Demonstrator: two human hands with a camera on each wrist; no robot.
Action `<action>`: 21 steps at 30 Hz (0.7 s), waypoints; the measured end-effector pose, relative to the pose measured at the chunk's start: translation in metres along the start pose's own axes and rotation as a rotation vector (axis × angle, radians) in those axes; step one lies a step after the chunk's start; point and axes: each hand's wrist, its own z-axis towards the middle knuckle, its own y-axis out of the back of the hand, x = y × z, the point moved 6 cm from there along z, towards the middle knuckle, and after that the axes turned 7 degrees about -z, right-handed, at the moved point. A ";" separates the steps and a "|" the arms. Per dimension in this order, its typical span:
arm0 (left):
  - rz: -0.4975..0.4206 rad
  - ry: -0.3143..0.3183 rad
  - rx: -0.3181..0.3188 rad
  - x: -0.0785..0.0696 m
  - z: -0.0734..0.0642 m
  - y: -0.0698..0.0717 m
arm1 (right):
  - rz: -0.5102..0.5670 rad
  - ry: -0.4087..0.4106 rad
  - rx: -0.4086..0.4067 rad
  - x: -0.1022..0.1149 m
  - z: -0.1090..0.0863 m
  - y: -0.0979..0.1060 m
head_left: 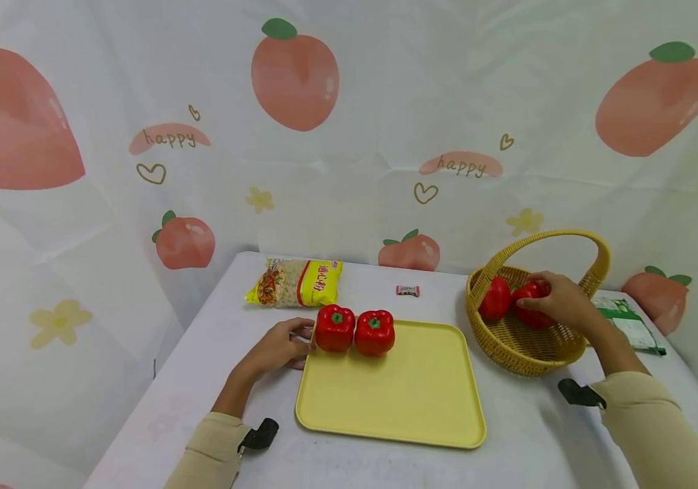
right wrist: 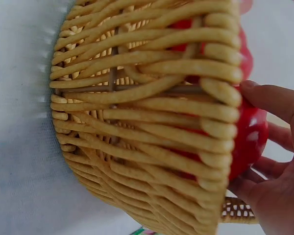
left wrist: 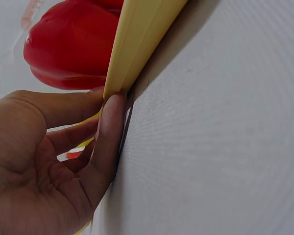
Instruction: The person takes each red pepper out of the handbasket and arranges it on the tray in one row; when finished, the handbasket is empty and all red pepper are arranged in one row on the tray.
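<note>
On the yellow tray, two red bell peppers, one at the far left corner and another beside it, stand with their green stems up. My left hand pinches the tray's left rim between thumb and finger, close beside the corner pepper. To the right, inside a woven basket, are two more peppers. My right hand reaches past the basket's handle and grips the right-hand bell pepper, its fingers spread around the upper side. The other pepper leans against the basket's left wall.
A yellow bag of pasta lies behind the tray on the left. A small pink wrapped candy is at the back of the white table. A green and white packet lies right of the basket, partly behind my right arm.
</note>
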 end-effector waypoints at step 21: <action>0.009 -0.009 0.011 -0.003 -0.003 -0.002 | 0.047 0.091 -0.266 0.034 -0.070 0.015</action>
